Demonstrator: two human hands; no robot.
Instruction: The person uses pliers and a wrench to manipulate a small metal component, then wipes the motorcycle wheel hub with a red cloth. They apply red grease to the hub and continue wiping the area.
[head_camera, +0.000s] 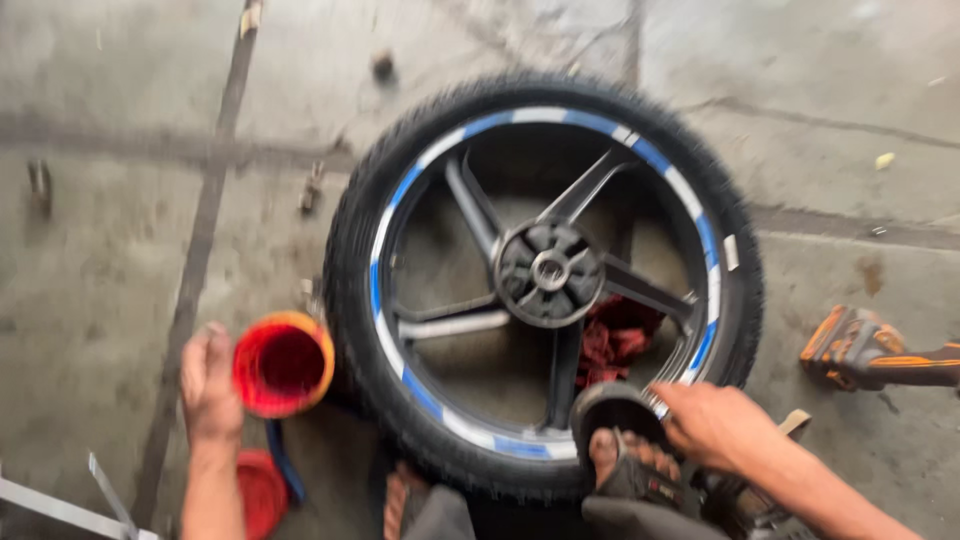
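A motorcycle wheel with a black tyre, blue-and-white rim tape and black spokes lies flat on the concrete floor. My left hand holds a small open red tin with an orange rim just left of the tyre. My right hand rests on the tyre's near edge, fingers pinching a small metal piece at the rim. My sandalled foot presses on the tyre beside that hand. The frame is blurred.
A red rag lies under the spokes. An orange-and-black power tool sits on the floor at the right. A red lid and a blue strap lie below the tin. A metal bar crosses the lower left corner.
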